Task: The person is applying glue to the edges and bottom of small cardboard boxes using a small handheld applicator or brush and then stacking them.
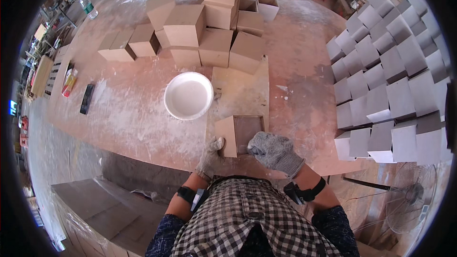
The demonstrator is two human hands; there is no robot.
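Nearest the viewer, a checked apron (233, 204) meets the table's near edge, which runs close behind both hands. The left hand (211, 156), gloved, rests at the near left side of an open cardboard box (226, 131), thumb raised against its wall. The right hand (273, 151), also gloved, is tightly curled at the near right corner of the opening; whether it grips the rim or something small cannot be told. The box thus lies between the hands and slightly ahead of them, with neither hand clearly nearer. Its dark mouth faces upward and appears longer from near to far than across; foreshortening hides the depth, so the true long axis is uncertain.

Beneath the box, a yellowish board (243, 90) extends forward. A white bowl (166, 101) stands ahead and to the left, apart from the box, bounding movement there. Rightward, a broad strip of table (304, 128) offers more room, ending at ranks of grey boxes (376, 100). Farther ahead, a pile of brown boxes (183, 21) closes the forward side.
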